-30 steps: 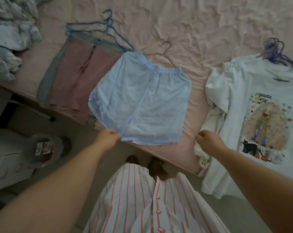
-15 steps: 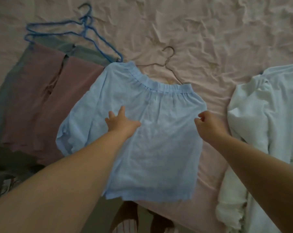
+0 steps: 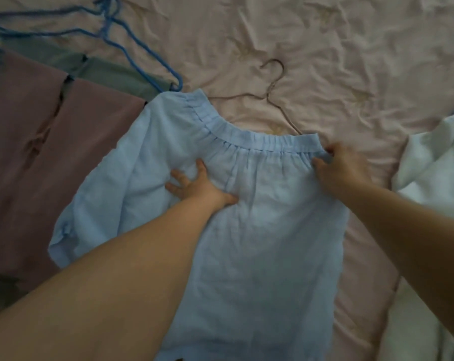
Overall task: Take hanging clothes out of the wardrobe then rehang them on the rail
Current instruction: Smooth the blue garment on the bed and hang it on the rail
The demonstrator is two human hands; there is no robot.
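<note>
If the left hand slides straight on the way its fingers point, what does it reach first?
Probably the gathered waistband of the blue shorts; the left hand lies flat on them, fingers aimed up-left. Past that, bare sheet.

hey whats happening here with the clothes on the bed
A person is handling a pair of light blue shorts laid flat on a pink bedsheet. The left hand presses flat on the fabric below the waistband, while the right hand pinches the waistband's right end. A thin wire hanger lies just above the shorts, partly under them. Mauve and grey garments on blue hangers lie to the left, a white garment to the right. Nothing is on a rail yet.
</note>
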